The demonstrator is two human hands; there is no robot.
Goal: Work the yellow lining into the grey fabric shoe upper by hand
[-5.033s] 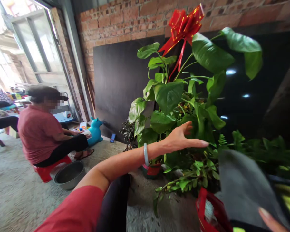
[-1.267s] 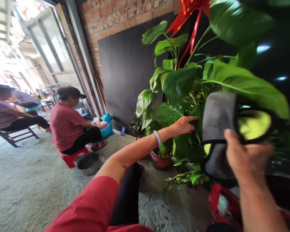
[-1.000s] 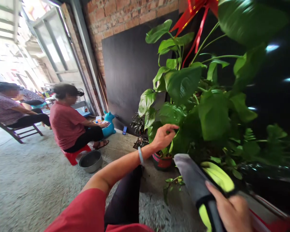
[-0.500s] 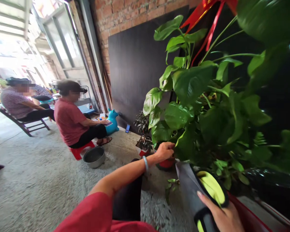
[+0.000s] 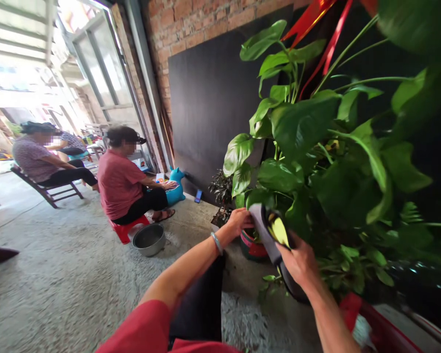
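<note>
A shoe-like grey item with a black edge and yellow-green lining, a shoe (image 5: 259, 220) by its look, is tilted in front of the leafy plant. My right hand (image 5: 299, 257) is closed around its lower part, thumb near the opening. My left hand (image 5: 239, 220), with a pale bangle (image 5: 216, 243) at the wrist, meets the shoe's upper left end with bent fingers; their tips are partly hidden. Just behind and below stands a red plant pot (image 5: 253, 247). Big green leaves (image 5: 303, 127) hang close above both hands.
A person (image 5: 123, 181) sits on a red stool (image 5: 127, 228) beside a grey basin (image 5: 149, 240). Behind are a blue animal toy (image 5: 175, 186) and a phone (image 5: 198, 196). Others sit farther left, one on a wooden chair (image 5: 51, 193). A dark board (image 5: 213, 103) leans on the brick wall.
My right hand has brought the shoe up and left to my left hand. My left hand has shifted slightly left, from the leaves to the shoe's end.
</note>
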